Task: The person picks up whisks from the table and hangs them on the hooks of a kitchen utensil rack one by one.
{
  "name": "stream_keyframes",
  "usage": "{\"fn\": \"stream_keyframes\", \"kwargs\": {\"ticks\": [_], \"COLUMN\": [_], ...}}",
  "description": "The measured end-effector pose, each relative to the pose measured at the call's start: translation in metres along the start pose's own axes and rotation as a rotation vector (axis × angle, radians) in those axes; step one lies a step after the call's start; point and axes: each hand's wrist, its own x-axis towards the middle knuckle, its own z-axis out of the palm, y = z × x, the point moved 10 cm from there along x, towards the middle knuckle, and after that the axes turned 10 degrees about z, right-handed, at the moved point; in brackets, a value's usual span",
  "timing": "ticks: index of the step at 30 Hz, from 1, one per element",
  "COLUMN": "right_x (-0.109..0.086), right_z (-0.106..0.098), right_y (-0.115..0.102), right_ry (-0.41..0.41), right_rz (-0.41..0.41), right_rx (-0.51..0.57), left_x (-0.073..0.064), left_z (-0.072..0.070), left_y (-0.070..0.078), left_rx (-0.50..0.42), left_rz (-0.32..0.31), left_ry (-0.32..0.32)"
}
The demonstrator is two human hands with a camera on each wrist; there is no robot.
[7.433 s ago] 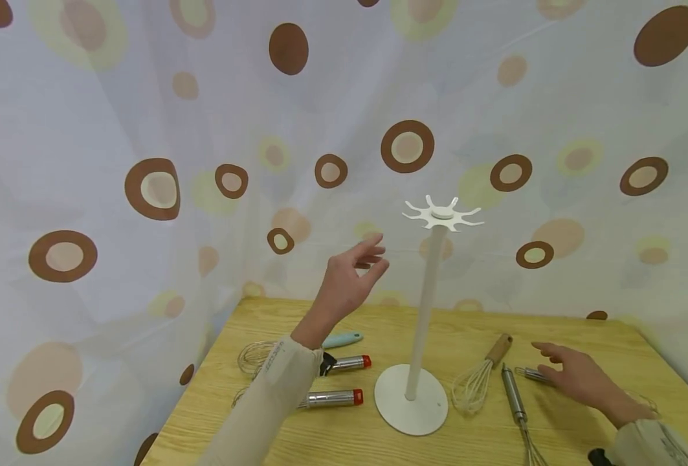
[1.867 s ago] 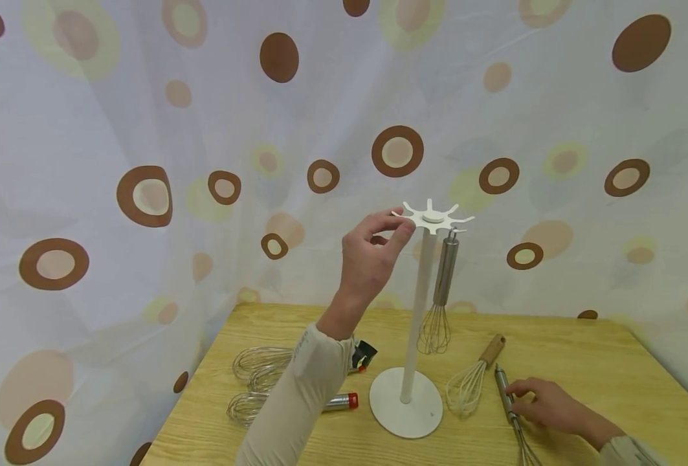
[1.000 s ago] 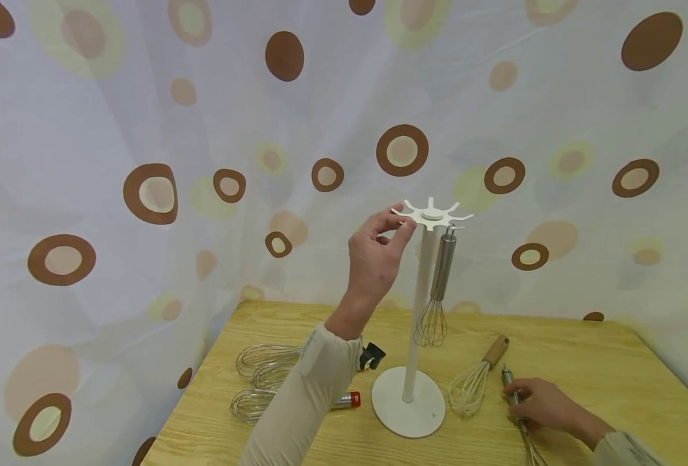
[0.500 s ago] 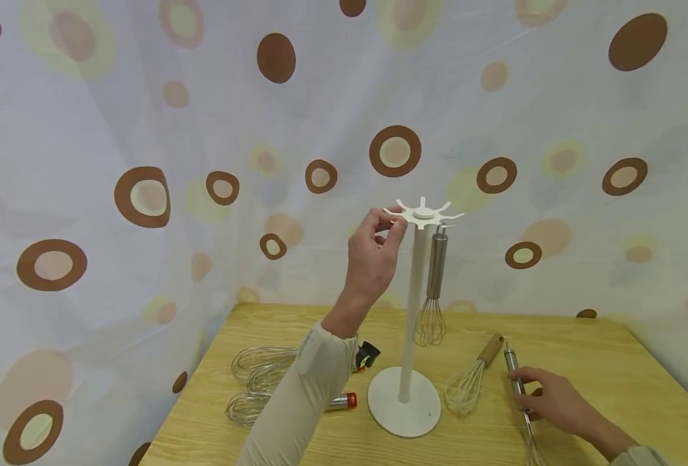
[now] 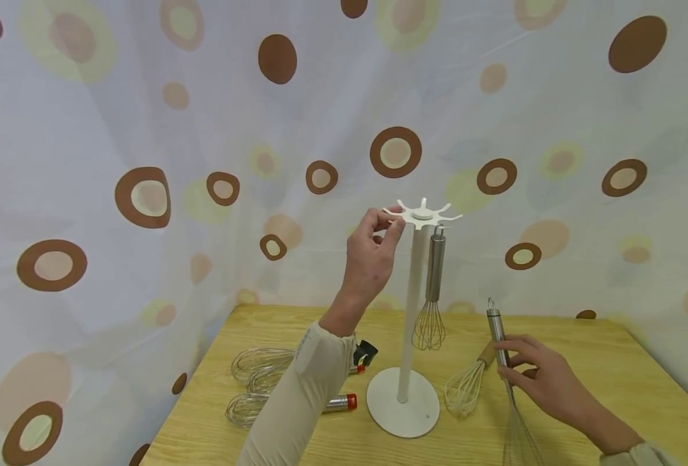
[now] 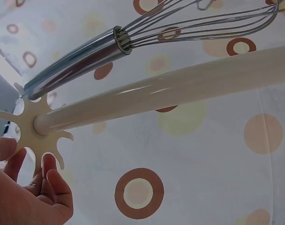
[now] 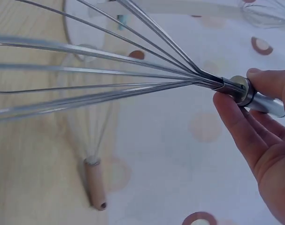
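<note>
My left hand [image 5: 371, 262] pinches the hooked white top [image 5: 422, 216] of an upright stand between thumb and fingers. From a hook on its right side hangs a whisk [image 5: 435, 268] with a steel handle, wires down; in the left wrist view this hanging whisk [image 6: 79, 61] runs alongside the pole. My right hand [image 5: 544, 375] grips a second steel whisk [image 5: 497, 330] by its handle, its loop end pointing up and its wires slanting down. Thumb and fingers close round the held whisk's collar [image 7: 242, 90] in the right wrist view.
A wooden-handled whisk [image 5: 465, 390] lies right of the stand's round base [image 5: 402, 421]. Left of the base, partly behind the left sleeve, lie several whisks [image 5: 262, 364], one with a red-tipped handle [image 5: 340, 402], and a black piece [image 5: 366, 353]. A dotted curtain [image 5: 344, 97] rises behind the table.
The right hand has raised its whisk off the table, handle end up. The other steel whisk came onto the stand's hook earlier. The left hand has kept hold of the stand's top.
</note>
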Motion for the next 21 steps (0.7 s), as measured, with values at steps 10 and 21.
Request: {"fn": "stream_keyframes", "kwargs": {"ticks": [10, 21], "right_x": [0.018, 0.042], "right_z": [-0.017, -0.034], "right_y": [-0.064, -0.102], "right_ry": [0.144, 0.198], "right_rz": [-0.174, -0.253], "right_rx": [-0.007, 0.149], "left_x": [-0.001, 0.001], "left_z": [-0.001, -0.002], "left_y": [-0.001, 0.0], "left_rx": [-0.008, -0.005], "left_rz": [-0.004, -0.008], "left_ry": [0.006, 0.001]}}
